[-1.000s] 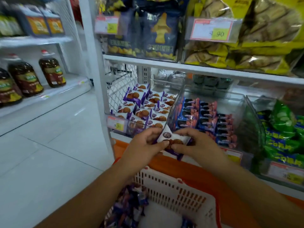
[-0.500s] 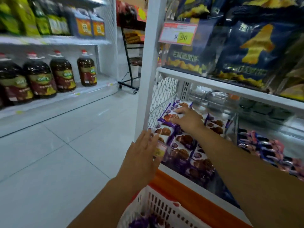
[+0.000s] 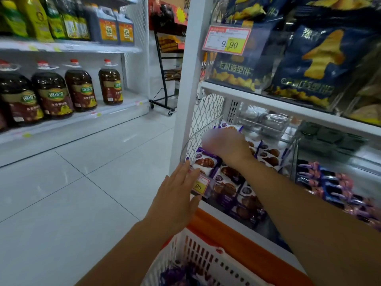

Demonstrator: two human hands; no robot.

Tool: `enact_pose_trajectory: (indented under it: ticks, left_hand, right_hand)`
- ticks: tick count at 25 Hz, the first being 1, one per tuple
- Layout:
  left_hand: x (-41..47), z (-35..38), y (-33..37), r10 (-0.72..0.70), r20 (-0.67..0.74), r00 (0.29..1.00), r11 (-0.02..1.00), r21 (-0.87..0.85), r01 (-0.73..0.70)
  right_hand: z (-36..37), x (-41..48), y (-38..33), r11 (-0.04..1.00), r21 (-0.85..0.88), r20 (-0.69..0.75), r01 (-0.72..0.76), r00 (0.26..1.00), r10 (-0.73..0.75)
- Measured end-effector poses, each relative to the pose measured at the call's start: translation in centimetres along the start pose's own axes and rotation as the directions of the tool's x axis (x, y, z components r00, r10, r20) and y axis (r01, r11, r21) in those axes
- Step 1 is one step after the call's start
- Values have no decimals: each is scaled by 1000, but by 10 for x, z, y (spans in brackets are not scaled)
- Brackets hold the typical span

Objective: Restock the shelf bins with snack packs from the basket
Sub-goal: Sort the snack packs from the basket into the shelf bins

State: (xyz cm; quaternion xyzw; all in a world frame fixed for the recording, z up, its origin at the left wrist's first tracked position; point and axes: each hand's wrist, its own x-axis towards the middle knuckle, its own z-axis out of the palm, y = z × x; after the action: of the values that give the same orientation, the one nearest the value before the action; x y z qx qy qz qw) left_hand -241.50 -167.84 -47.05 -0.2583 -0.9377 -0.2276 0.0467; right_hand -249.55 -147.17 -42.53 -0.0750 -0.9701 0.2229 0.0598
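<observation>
A clear shelf bin holds several purple-and-white biscuit snack packs. My right hand reaches deep into this bin over the packs; it is motion-blurred, and I cannot tell whether it holds a pack. My left hand is open with straight fingers, its fingertips against the bin's front by the yellow price tag. Below, the white basket shows purple packs inside.
A neighbouring bin of blue-and-pink packs sits to the right. Big navy snack bags fill the shelf above. Across the white tiled aisle stand oil bottles. A black wheeled rack stands behind the shelf post.
One second ago both hands held a pack in front of the bins. My right hand then carried it into the left bin and has shifted slightly left; my left hand moved to the bin's front.
</observation>
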Motion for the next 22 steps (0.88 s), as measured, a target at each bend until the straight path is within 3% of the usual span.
enact_pose_trajectory:
  ticks: [2, 5, 7, 8, 10, 11, 12, 13, 14, 15, 18, 20, 22]
  left_hand:
    - [-13, 2, 4, -5, -39, 999, 1000, -31, 4]
    - [-42, 15, 11, -20, -84, 996, 999, -37, 17]
    - [-71, 38, 14, 19, 3, 1000, 999, -36, -19]
    - [-85, 54, 15, 67, 93, 993, 998, -13, -66]
    - [-121, 91, 17, 93, 356, 930, 995, 3, -101]
    - [-138, 108, 16, 71, 498, 864, 997, -12, -75]
    - [-156, 125, 15, 46, 633, 773, 999, -18, -44]
    - [-172, 141, 14, 27, 735, 678, 1000, -15, -23]
    - [-187, 158, 12, 24, 805, 593, 1000, -13, -22]
    - [-200, 174, 9, 34, 844, 535, 999, -24, -27]
    - [-223, 206, 4, 73, 889, 451, 997, -51, -61]
    - [-224, 214, 2, 86, 890, 447, 994, -46, -100]
    - [-222, 216, 2, 86, 889, 450, 992, -33, -125]
  right_hand:
    - [-8, -20, -3, 999, -37, -119, 3, 993, -7]
    - [-16, -109, -15, 945, 255, -505, 203, 862, -49]
    - [5, -185, -9, 863, 371, -575, 344, 815, -78]
    - [28, -212, 3, 857, 403, -540, 321, 840, -61]
    - [83, -256, 45, 895, 442, -340, 62, 935, 103]
    - [105, -273, 69, 894, 427, -145, -139, 965, 220]
    - [129, -291, 97, 869, 348, 115, -353, 936, 334]
    - [149, -309, 121, 847, 196, 387, -495, 832, 397]
    - [167, -329, 143, 848, 23, 573, -529, 703, 423]
    - [179, -347, 158, 865, -110, 654, -490, 619, 434]
    - [203, -381, 167, 903, -262, 730, -340, 542, 416]
    - [220, -390, 165, 909, -273, 804, -316, 444, 396]
    - [231, -393, 162, 909, -300, 818, -291, 412, 402]
